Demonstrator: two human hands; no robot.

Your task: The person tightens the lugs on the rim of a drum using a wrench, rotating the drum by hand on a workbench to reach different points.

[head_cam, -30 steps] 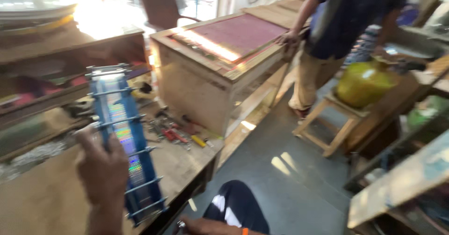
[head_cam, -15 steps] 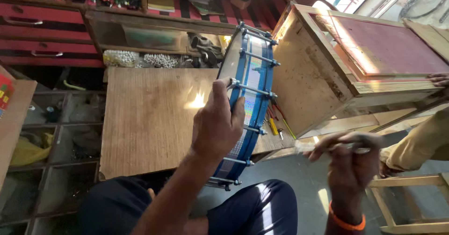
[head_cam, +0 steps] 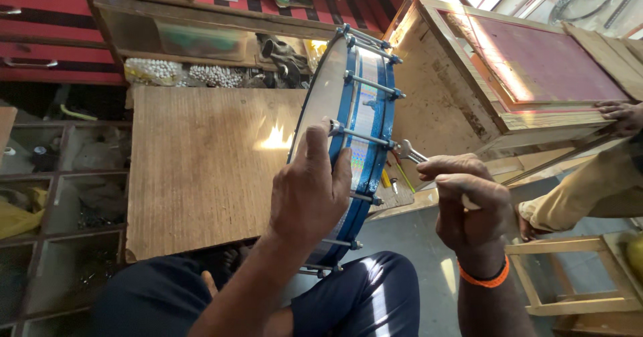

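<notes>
A blue drum [head_cam: 358, 102] with a pale skin and metal tension rods stands on edge over my lap, leaning against the wooden worktable [head_cam: 201, 169]. My left hand [head_cam: 309, 191] grips its rim from above, fingers spread over the skin. My right hand [head_cam: 469, 203], with an orange band on the wrist, is closed on a metal spanner [head_cam: 410, 153] whose head sits at a tension rod on the drum's right side.
A large wooden box with a red top [head_cam: 536, 69] stands at the right; another person's hand [head_cam: 619, 116] rests on it, their leg beside a wooden stool [head_cam: 569, 283]. Shelves with beads and clutter [head_cam: 194, 76] line the back. Small tools [head_cam: 395, 179] lie behind the drum.
The view swung from the room down to the worktable. The drum has tilted more upright, and my right hand has brought the spanner up to a tension rod.
</notes>
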